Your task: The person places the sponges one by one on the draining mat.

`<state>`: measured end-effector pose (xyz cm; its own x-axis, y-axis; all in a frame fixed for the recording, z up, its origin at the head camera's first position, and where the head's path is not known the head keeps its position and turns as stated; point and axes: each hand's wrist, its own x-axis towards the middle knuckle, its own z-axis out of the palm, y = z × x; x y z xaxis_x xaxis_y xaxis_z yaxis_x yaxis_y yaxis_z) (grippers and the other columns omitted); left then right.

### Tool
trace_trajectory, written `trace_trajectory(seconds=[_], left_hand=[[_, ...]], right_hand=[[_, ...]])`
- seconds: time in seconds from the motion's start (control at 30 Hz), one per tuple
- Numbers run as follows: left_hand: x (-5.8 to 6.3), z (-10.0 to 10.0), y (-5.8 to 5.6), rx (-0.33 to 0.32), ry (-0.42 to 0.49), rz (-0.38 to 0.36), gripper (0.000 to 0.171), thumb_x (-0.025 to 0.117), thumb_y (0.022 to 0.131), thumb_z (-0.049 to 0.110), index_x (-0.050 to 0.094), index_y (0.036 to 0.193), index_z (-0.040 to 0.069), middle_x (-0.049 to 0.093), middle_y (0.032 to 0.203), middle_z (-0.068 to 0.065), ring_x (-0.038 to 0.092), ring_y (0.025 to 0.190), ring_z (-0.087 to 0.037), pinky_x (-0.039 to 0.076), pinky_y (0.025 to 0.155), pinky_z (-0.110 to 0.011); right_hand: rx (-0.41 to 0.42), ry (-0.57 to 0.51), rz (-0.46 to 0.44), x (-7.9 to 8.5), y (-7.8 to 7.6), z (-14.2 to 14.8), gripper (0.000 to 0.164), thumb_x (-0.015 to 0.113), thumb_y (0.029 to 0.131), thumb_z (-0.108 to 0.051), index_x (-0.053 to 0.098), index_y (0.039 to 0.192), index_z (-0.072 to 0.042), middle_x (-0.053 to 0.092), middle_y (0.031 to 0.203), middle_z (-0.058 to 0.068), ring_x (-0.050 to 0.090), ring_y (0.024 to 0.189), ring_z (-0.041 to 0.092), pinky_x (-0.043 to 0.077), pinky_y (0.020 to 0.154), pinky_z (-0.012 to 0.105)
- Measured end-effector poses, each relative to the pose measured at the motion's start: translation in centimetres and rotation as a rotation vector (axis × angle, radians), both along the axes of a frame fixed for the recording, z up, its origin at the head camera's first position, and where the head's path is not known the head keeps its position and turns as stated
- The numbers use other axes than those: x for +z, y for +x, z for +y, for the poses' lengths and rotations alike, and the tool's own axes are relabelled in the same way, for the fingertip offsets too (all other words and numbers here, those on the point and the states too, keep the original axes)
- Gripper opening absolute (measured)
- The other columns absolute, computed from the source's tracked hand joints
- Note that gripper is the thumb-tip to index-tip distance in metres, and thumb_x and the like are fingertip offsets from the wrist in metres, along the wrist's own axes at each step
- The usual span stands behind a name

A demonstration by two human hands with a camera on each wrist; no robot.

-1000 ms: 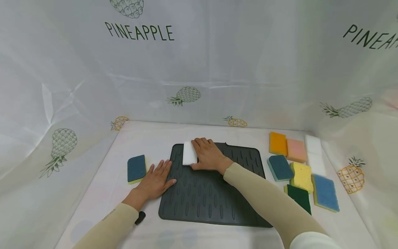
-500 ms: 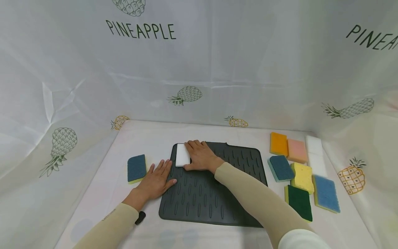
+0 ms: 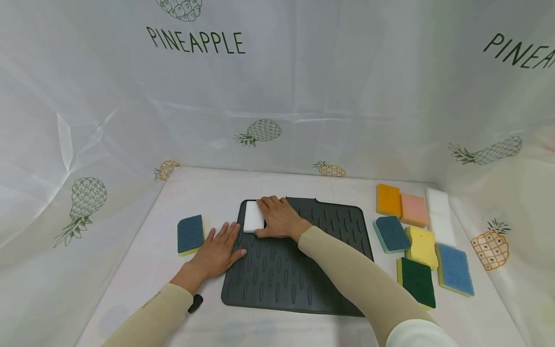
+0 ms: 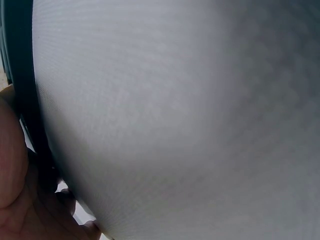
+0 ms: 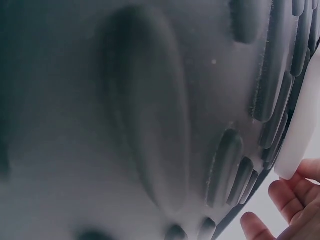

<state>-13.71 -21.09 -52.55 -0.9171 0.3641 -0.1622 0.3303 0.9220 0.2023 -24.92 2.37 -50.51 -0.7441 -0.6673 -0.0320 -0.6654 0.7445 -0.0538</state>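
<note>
A dark grey ribbed mat (image 3: 270,289) lies flat on the table. On its upper left corner sits a white sponge (image 3: 253,217), gripped along its right side by my right hand (image 3: 279,218). The right wrist view shows the fingertips (image 5: 287,197) at the end of that white sponge (image 5: 302,125), over raised ribs. My left hand (image 3: 218,253) rests with fingers spread on the mat's left edge, holding it down. In the left wrist view, part of the left hand (image 4: 37,212) shows beside the mat's dark edge; white cloth fills most of that view.
Left of the mat lies a blue-and-yellow sponge (image 3: 191,234), close to the left fingertips. At right are several more: orange (image 3: 388,199), pink (image 3: 414,210), white (image 3: 440,217), teal (image 3: 391,234), yellow (image 3: 420,246), dark green (image 3: 417,279) and blue (image 3: 455,269). A pineapple-print curtain (image 3: 355,96) surrounds the table.
My right hand has slid the white sponge left across the mat to its upper left corner, slowing in the last half second. The left hand has stayed put.
</note>
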Motion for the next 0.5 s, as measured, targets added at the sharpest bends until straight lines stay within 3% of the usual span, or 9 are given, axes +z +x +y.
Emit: trace_trajectory(seconds=[0.5], left_hand=[[0.27, 0.14, 0.09, -0.007, -0.008, 0.010, 0.084, 0.048, 0.110, 0.054, 0.022, 0.167, -0.001, 0.025, 0.174, -0.019, 0.021, 0.162, -0.041, 0.019, 0.128, -0.067]], right_hand=[[-0.005, 0.010, -0.014, -0.25, -0.17, -0.06, 0.099, 0.058, 0.092, -0.074, 0.037, 0.164, -0.009, 0.044, 0.164, 0.008, 0.044, 0.148, 0.028, 0.040, 0.121, 0.055]])
